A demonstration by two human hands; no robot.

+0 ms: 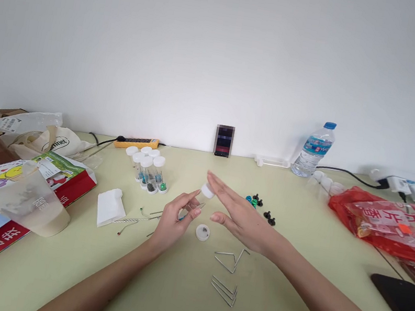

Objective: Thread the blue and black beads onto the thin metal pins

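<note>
Left grip point(175, 219) has the capped vial point(203, 196), tilted, above the worktop point(152, 295); its contents are mostly behind the fingers. Right grip point(242, 218) released, palm flat at the white cap, can't tell if touching. Round dish point(202, 233) just below holds tiny dark bits. Clustered vials point(147, 169), back left, carry blue, grey, green pieces. Screen point(224, 141) pixelated; black slab point(401, 302) cut off at right. Worktop pale green, meets plain wall point(225, 47).
</note>
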